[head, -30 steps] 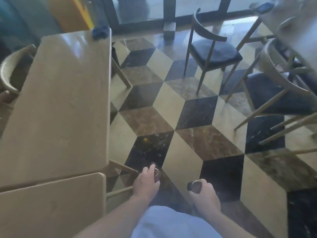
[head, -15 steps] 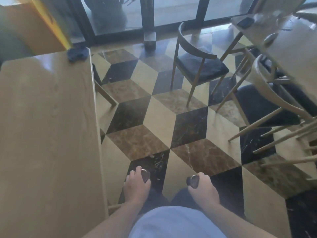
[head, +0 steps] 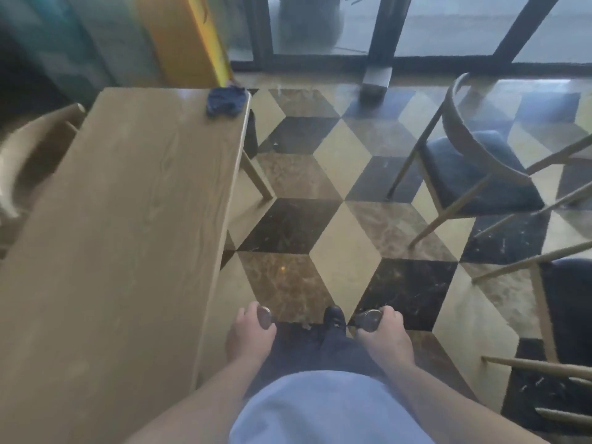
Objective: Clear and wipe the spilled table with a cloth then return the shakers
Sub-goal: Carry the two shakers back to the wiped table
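Observation:
A long wooden table [head: 128, 219] runs along my left side, its top bare except for a crumpled dark blue cloth [head: 226, 100] at its far right corner. My left hand [head: 250, 334] hangs beside the table's right edge, closed around a shaker with a metal cap [head: 264, 315]. My right hand [head: 384, 334] is low over the floor and grips a second shaker [head: 370, 318], metal cap pointing left. Both hands are level, on either side of my legs and a dark shoe [head: 334, 317].
A wooden chair with a dark blue seat [head: 474, 174] stands on the checkered floor at the right. More chairs [head: 563, 315] crowd the right edge. Another chair back [head: 28, 145] shows left of the table. Glass doors [head: 384, 33] and a yellow panel [head: 192, 36] lie ahead.
I have walked forward along the table's right side, so the cloth corner and the blue-seated chair are nearer. Both hands stay low, each keeping its shaker.

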`<act>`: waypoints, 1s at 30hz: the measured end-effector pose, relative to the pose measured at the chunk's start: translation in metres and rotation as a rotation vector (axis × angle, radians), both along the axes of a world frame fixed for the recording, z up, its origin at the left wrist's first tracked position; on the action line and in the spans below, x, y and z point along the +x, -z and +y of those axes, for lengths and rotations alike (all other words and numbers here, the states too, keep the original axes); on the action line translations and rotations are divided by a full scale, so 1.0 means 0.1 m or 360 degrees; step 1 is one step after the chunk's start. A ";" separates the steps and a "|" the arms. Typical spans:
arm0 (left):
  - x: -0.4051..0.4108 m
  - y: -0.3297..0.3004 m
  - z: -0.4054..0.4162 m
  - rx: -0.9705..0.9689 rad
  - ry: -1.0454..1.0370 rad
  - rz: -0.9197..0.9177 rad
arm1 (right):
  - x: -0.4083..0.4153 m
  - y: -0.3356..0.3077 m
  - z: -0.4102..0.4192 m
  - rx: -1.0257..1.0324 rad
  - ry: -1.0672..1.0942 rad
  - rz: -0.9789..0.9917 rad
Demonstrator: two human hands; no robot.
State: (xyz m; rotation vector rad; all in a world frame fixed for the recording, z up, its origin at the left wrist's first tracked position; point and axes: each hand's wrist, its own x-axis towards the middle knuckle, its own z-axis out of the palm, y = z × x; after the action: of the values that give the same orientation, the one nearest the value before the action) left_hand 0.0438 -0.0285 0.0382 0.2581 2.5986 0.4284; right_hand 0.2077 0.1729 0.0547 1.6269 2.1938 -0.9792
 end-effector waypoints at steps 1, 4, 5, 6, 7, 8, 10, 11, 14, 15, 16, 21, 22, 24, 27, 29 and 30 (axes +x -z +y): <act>-0.12 -0.07 0.09 -0.0007 -0.0093 0.0022 | -0.15 -0.04 0.17 -0.0008 -0.0045 0.0015; -0.40 -0.19 0.29 0.0085 -0.0392 0.0129 | -0.61 -0.09 0.56 -0.0069 -0.0257 0.0045; -0.48 -0.18 0.35 0.0141 -0.0503 0.0174 | -0.79 -0.09 0.67 -0.0066 -0.0376 0.0043; -0.53 -0.16 0.39 0.0178 -0.0610 0.0203 | -0.98 -0.07 0.76 -0.0060 -0.0490 0.0034; -0.55 -0.14 0.41 0.0200 -0.0700 0.0211 | -1.16 -0.04 0.82 -0.0060 -0.0592 0.0021; -0.56 -0.12 0.42 0.0208 -0.0769 0.0203 | -1.33 -0.03 0.86 -0.0068 -0.0689 0.0001; -0.52 -0.08 0.38 0.0199 -0.0859 0.0224 | -1.60 -0.01 0.84 -0.0106 -0.0857 -0.0009; -0.52 -0.09 0.36 0.0194 -0.0904 0.0250 | -1.73 0.01 0.81 -0.0120 -0.0930 0.0008; -0.79 -0.15 0.31 0.0194 -0.1098 0.0354 | -2.20 0.06 0.72 -0.0098 -0.1149 0.0050; -0.90 -0.16 0.28 0.0204 -0.1154 0.0383 | -2.34 0.07 0.68 -0.0089 -0.1207 0.0064; -1.00 -0.17 0.25 0.0212 -0.1191 0.0404 | -2.46 0.08 0.64 -0.0081 -0.1248 0.0067; -1.31 -0.22 0.05 0.0281 -0.1372 0.0458 | -2.89 0.01 0.40 0.0005 -0.1508 0.0060; -1.37 -0.22 -0.01 0.0289 -0.1409 0.0461 | -2.98 -0.02 0.35 0.0014 -0.1559 0.0046; -1.45 -0.20 -0.14 0.0306 -0.1527 0.0444 | -3.16 -0.08 0.24 0.0015 -0.1625 0.0017; -1.42 -0.19 -0.32 0.0347 -0.1723 0.0487 | -3.43 -0.13 0.09 0.0027 -0.1715 0.0029; -1.34 -0.19 -0.46 0.0352 -0.1853 0.0532 | -3.65 -0.15 -0.09 0.0044 -0.1797 0.0084; -1.31 -0.19 -0.47 0.0354 -0.1870 0.0535 | -3.73 -0.19 -0.13 0.0036 -0.1777 0.0119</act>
State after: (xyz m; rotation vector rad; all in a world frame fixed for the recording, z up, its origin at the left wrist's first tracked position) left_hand -0.0867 -0.0757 0.0573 -1.2855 2.7485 1.1232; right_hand -0.1649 0.1598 0.0737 0.1733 2.5612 -0.6335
